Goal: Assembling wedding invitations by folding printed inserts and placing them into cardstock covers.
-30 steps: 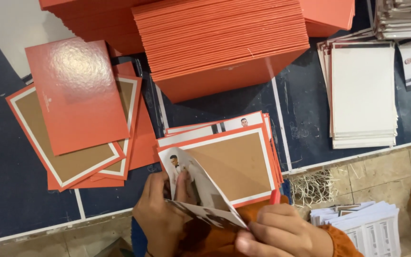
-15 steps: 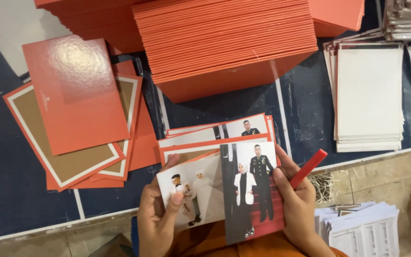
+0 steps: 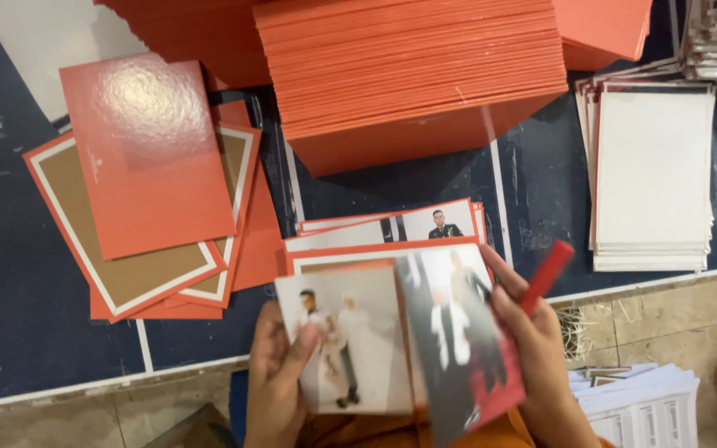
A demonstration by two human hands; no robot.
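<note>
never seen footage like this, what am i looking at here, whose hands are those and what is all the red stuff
There is no machine: this is a single picture from a camera worn on a person's head, looking down at their own two bare hands. The left hand holds a photo print of two people in pale clothes. The right hand holds a second, blurred photo print and a red stick-shaped tool. Just beyond lies a small pile of red-bordered cards with photos. Further back is a tall stack of red boards, loose red cards with brown panels to the left, and a stack of white-faced cards to the right, all on a dark blue surface.
</note>
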